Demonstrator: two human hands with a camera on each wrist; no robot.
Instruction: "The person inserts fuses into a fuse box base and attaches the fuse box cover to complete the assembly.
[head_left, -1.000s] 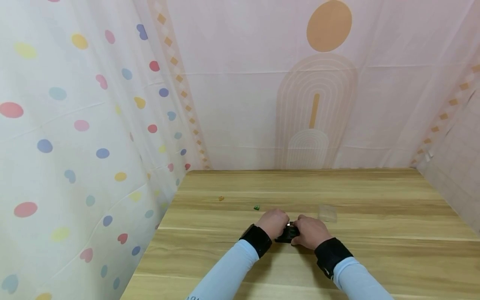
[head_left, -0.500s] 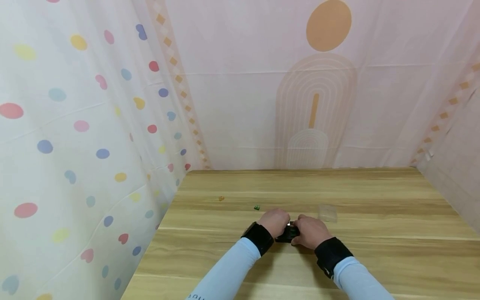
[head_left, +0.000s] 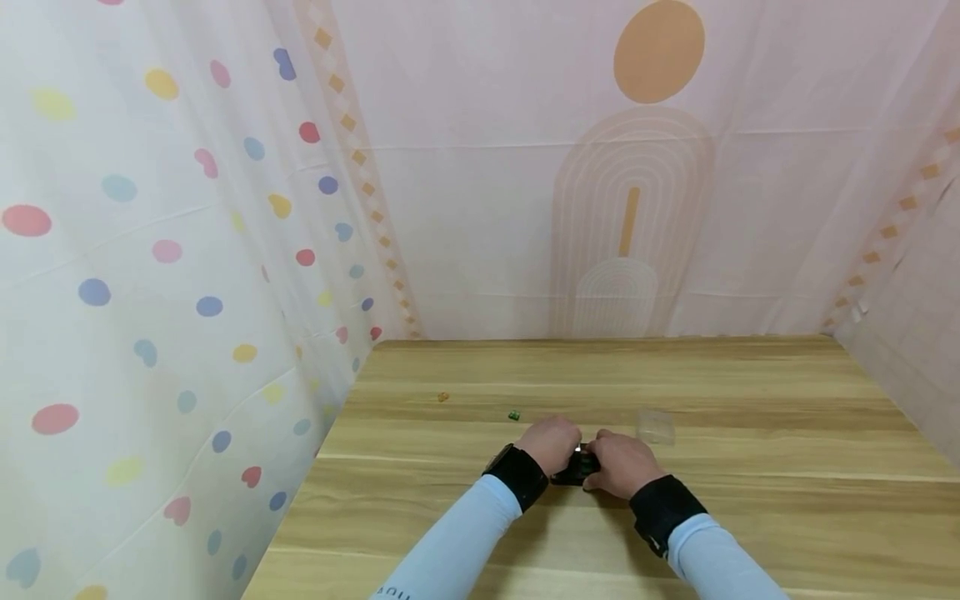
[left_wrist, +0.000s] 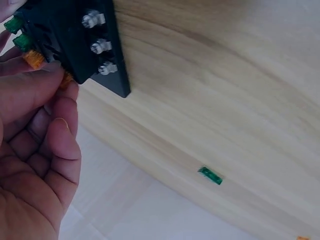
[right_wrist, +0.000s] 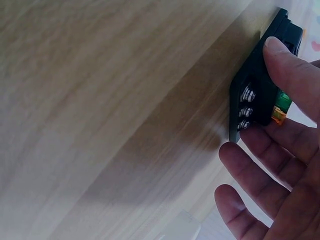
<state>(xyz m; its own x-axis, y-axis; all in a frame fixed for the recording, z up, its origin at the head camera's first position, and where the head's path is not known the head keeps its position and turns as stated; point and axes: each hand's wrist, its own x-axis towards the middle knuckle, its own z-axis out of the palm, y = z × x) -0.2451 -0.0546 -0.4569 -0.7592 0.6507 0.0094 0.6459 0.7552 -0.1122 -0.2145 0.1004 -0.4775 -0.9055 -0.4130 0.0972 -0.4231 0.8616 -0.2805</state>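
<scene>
A black fuse block (head_left: 575,468) with silver screw terminals stands at mid-table between the hands. My right hand (head_left: 625,465) grips it, thumb on one side and fingers below, as the right wrist view shows. The fingertips of my left hand (head_left: 550,443) pinch an orange blade fuse (left_wrist: 66,80) at the block's edge; whether it is fully seated is hidden. Green fuses (left_wrist: 22,42) and another orange fuse (left_wrist: 34,59) sit in a row in the block. On the table lie a loose green fuse (head_left: 513,415) and, farther left, a small orange piece (head_left: 443,397).
A clear plastic cover (head_left: 656,427) lies on the wooden table (head_left: 765,500) just beyond the right hand. Patterned curtains (head_left: 480,208) hang behind the table's far edge and along the left.
Both hands and the fuse block stay nearly in place. The left hand has shifted very slightly to the right.
</scene>
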